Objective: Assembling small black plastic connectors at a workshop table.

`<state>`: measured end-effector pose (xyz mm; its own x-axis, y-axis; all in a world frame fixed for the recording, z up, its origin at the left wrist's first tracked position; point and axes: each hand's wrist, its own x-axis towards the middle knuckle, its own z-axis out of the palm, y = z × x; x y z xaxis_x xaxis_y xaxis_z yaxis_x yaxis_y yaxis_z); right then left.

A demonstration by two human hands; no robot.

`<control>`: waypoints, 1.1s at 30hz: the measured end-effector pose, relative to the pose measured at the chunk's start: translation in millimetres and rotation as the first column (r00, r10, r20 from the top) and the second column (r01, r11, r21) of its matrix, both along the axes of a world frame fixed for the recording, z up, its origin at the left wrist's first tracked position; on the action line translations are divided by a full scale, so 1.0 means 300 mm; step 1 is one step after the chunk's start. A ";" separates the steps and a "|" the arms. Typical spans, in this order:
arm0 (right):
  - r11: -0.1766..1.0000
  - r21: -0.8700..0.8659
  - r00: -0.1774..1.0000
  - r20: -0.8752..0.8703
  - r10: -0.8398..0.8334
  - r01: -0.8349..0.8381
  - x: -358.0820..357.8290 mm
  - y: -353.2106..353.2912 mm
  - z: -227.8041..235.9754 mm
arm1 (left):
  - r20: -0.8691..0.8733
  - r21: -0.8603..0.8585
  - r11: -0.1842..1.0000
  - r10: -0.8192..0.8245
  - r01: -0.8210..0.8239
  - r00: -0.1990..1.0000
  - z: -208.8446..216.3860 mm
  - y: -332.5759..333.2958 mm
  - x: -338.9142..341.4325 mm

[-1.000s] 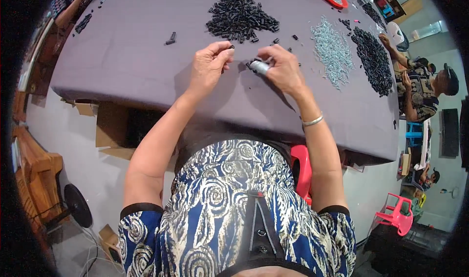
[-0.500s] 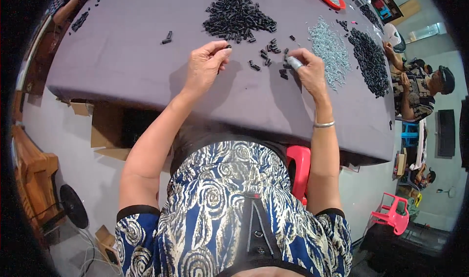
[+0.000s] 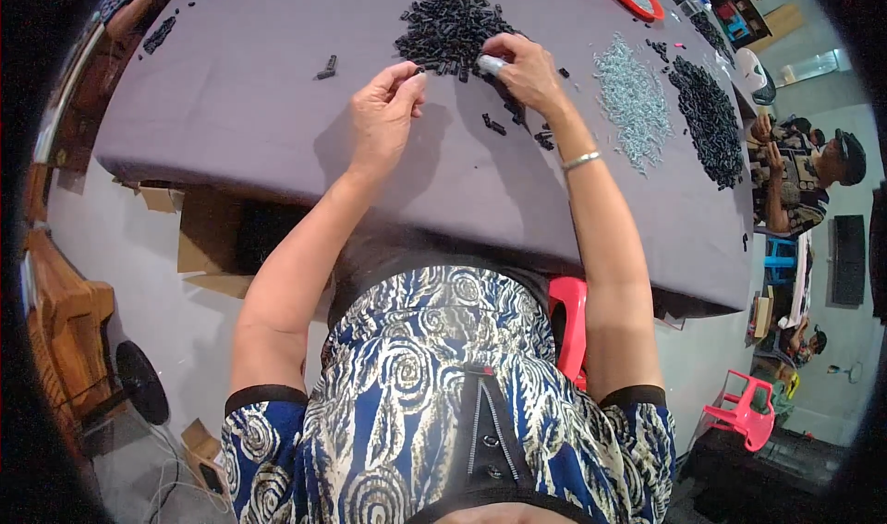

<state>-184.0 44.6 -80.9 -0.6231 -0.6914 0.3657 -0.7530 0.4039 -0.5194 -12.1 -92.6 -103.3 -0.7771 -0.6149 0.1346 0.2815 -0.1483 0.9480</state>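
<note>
My left hand (image 3: 383,113) is raised over the table, thumb and forefinger pinched on a small black plastic piece that shows at the fingertips. My right hand (image 3: 525,69), with a pale wrap on one finger, is at the right edge of a heap of black plastic pieces (image 3: 448,25). Its fingers are closed, and whatever they may hold is hidden against the heap. Several loose black pieces (image 3: 494,125) lie below the right hand, partly covered by it. To the left of my left hand lie a few more black pieces (image 3: 327,67).
The grey cloth-covered table (image 3: 240,90) carries a pile of small silvery pieces (image 3: 633,103) and another black pile (image 3: 707,122) on the right. A red-rimmed tray (image 3: 647,11) stands at the far right. Other people (image 3: 795,173) are at the right and far left.
My right hand has moved left and away from me, from the loose black pieces to the edge of the heap. The left hand keeps its pinch, nearly in place.
</note>
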 end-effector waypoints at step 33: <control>0.987 0.127 0.962 0.267 0.064 -0.101 0.165 0.092 0.080 | 0.057 -0.205 0.959 -0.187 0.195 0.981 -0.002 0.049 0.014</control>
